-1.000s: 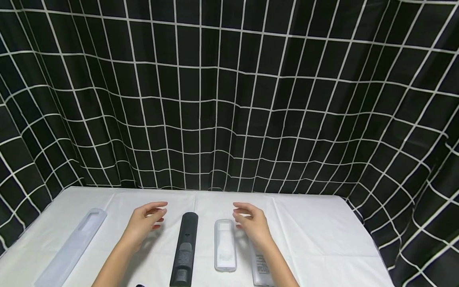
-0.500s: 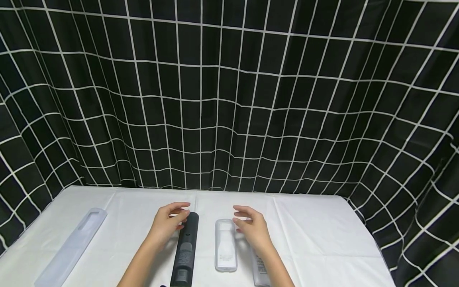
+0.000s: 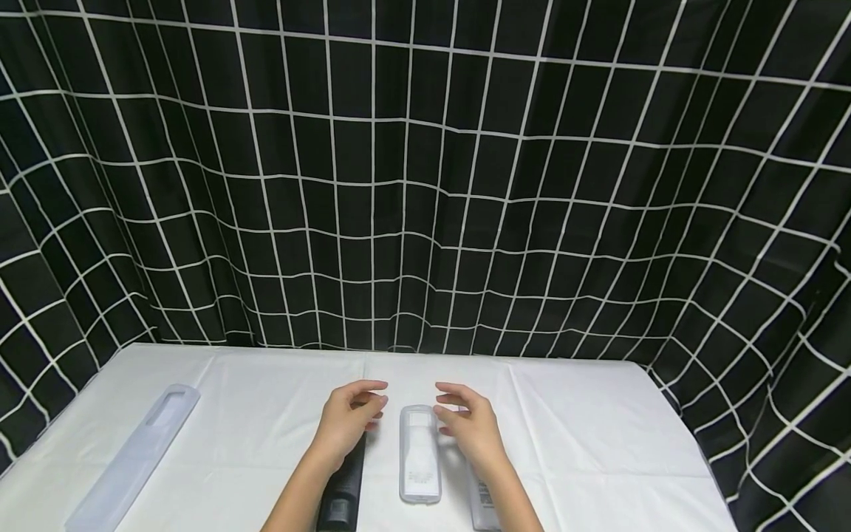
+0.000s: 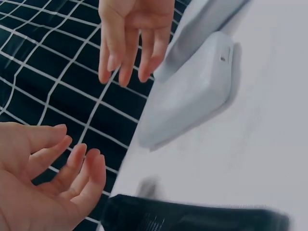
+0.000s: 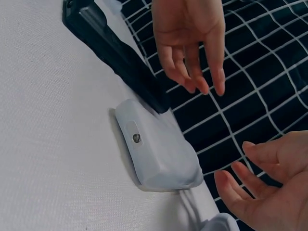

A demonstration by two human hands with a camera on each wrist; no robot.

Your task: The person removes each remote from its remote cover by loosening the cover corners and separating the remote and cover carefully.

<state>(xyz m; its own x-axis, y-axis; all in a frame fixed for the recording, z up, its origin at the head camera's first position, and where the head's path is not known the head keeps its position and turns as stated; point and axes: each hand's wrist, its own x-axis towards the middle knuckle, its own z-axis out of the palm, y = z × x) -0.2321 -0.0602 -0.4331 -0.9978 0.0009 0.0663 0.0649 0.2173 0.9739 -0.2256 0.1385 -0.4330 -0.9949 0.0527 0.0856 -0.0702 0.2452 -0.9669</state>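
Note:
My left hand (image 3: pixel 349 421) hovers over the upper part of a long black remote control (image 3: pixel 344 491), its fingers loosely bent and holding nothing. The remote lies back side up, its far end hidden behind that hand. A white remote control in a clear cover (image 3: pixel 419 458) rests between the two hands. Just right of it, my right hand (image 3: pixel 473 428) hangs in the air with relaxed fingers, empty too. Under the right forearm lies another pale remote control (image 3: pixel 484 502), mostly hidden. Both wrist views show the hands apart from the white remote (image 4: pixel 192 91) and the black remote (image 5: pixel 115 53).
A long translucent sleeve (image 3: pixel 136 458) lies slantwise on the left of the white-covered table (image 3: pixel 598 443). Behind and to both sides hangs a black curtain with a white grid (image 3: pixel 412 185).
My left hand has moved right, from the bare cloth left of the black remote to above it, closer to my right hand. The right hand has barely moved; the remotes lie where they were.

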